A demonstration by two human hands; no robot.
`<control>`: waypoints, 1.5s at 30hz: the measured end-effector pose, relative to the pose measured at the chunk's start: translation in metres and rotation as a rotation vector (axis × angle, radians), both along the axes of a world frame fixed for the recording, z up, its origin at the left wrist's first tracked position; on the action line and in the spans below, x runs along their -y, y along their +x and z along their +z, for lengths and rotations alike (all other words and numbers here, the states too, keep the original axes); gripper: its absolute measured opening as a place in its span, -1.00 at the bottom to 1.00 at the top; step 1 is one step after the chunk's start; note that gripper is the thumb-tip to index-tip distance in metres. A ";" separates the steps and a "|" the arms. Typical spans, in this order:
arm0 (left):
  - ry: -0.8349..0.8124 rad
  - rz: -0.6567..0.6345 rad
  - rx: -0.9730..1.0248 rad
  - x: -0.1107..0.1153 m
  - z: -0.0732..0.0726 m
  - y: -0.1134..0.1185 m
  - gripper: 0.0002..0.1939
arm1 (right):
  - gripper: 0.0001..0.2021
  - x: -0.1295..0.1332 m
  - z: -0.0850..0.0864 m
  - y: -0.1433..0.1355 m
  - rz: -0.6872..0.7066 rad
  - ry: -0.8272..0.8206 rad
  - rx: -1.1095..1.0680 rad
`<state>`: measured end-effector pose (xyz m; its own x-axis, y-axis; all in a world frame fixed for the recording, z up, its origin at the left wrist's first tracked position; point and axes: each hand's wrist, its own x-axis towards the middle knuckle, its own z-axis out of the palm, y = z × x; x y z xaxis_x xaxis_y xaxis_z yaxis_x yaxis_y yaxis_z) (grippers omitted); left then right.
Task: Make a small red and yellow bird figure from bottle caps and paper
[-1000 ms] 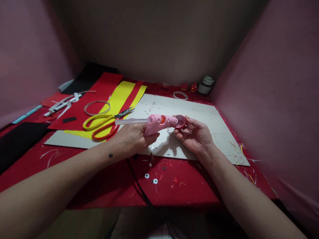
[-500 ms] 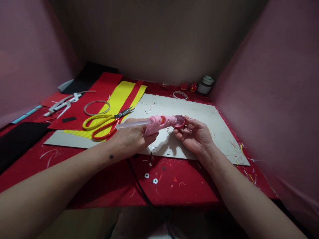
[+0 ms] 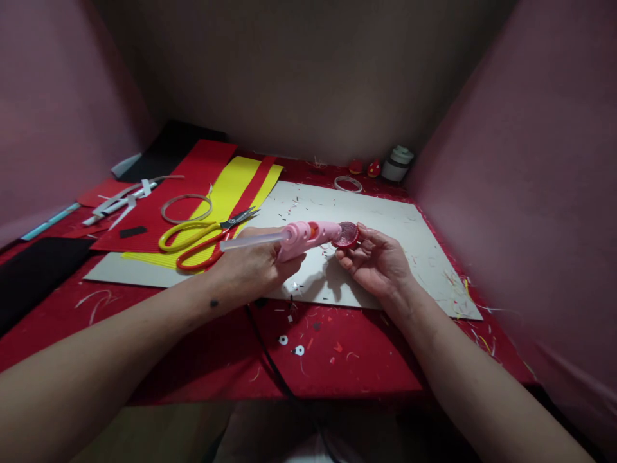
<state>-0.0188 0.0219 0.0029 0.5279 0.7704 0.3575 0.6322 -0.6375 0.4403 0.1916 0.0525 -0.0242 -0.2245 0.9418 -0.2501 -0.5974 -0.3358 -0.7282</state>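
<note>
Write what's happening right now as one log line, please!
left hand: holds pink glue gun | right hand: holds small red cup | nozzle: at cup's opening | scissors: lying left

Forearms bare, we bring our arms in from either side toward the board (image 3: pixel 385 215). Above its near part, our left hand (image 3: pixel 255 263) is closed in a grip, back upward, a dark spot on the wrist (image 3: pixel 212 297). Our right hand (image 3: pixel 373 260), also above the board, has its fingers curled and its palm turned toward the left.
</note>
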 end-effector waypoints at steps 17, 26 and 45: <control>0.080 0.147 -0.021 0.003 -0.001 0.000 -0.58 | -0.82 -0.001 0.000 0.001 -0.026 -0.024 0.031; 0.045 0.111 0.067 0.004 0.000 0.001 -0.56 | -0.87 -0.001 -0.001 0.001 -0.038 0.002 0.027; 0.055 0.184 0.056 0.004 -0.002 0.003 -0.71 | -0.85 -0.001 -0.001 0.001 -0.019 -0.013 0.013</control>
